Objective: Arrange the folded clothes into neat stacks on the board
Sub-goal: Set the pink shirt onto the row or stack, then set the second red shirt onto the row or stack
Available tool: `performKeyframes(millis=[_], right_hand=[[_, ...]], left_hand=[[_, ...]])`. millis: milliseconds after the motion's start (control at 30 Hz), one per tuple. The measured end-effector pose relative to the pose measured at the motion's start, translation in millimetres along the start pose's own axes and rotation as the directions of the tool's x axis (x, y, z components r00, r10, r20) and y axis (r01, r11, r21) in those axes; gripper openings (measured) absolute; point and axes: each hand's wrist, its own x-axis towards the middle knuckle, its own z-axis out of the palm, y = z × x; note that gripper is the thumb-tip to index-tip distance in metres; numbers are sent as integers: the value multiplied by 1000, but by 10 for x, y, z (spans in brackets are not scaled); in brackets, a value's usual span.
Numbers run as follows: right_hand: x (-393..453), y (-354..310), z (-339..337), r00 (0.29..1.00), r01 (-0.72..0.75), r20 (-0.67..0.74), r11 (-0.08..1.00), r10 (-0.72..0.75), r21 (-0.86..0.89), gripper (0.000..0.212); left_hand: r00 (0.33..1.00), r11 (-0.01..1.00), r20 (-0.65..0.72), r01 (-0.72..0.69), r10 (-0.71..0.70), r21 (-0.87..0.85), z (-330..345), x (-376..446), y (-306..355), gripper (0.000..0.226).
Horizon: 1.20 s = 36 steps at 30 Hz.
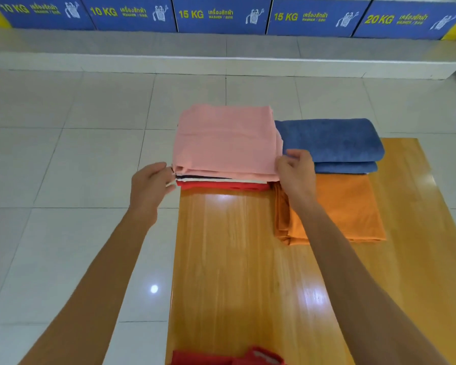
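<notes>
A wooden board [234,259] lies on the tiled floor. At its far left stands a stack with a pink cloth [225,140] on top, dark and white layers below, and a red garment [221,186] at the bottom. My left hand [149,188] touches the stack's near left corner with its fingertips. My right hand [296,175] pinches the pink cloth's near right corner. Two folded blue towels [332,143] sit stacked to the right. A folded orange cloth [348,209] lies in front of them, partly under my right forearm.
Another red garment [229,358] shows at the board's near edge, cut off by the frame. White floor tiles [63,167] surround the board. A grey step [221,48] and blue washer signs [221,14] run along the back.
</notes>
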Motion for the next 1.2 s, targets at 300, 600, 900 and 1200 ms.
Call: performKeyframes(millis=[300, 600, 900, 1200], right_hand=[[-1731, 1137, -322, 997, -74, 22, 994, 76, -81, 19], [-3038, 1706, -754, 981, -178, 34, 951, 193, -254, 31], [-3493, 1933, -820, 873, -342, 250, 890, 420, -300, 53], [-3079, 1685, -743, 897, -364, 272, 931, 347, 13, 39]], left_hand=[[947, 901, 96, 255, -305, 353, -937, -1630, -1469, 33], [895, 801, 168, 271, -414, 534, -1285, -2668, -2024, 97], [964, 677, 239, -99, -117, 729, -1124, -2764, -2058, 42], [974, 903, 93, 155, -208, 400, -781, -2677, -1811, 39]])
